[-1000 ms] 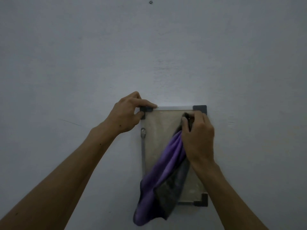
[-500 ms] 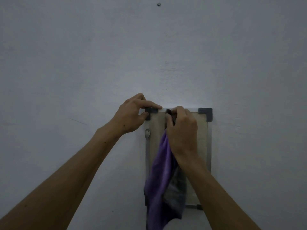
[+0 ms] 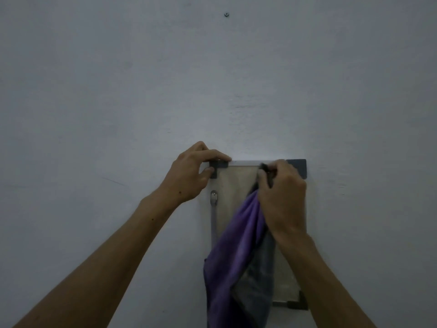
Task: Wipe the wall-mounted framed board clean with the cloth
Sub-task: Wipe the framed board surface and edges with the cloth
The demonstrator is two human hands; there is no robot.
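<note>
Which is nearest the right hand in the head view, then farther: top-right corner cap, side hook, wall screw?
1. Top-right corner cap, just right of the right hand.
2. Side hook, on the left frame edge.
3. Wall screw, far above.

Cloth (image 3: 233, 252) tail cut off by bottom edge. Board (image 3: 233, 185) lower left corner hidden behind cloth. Right hand (image 3: 282, 197) covers bunched cloth top. Both forearms cut off below.
</note>
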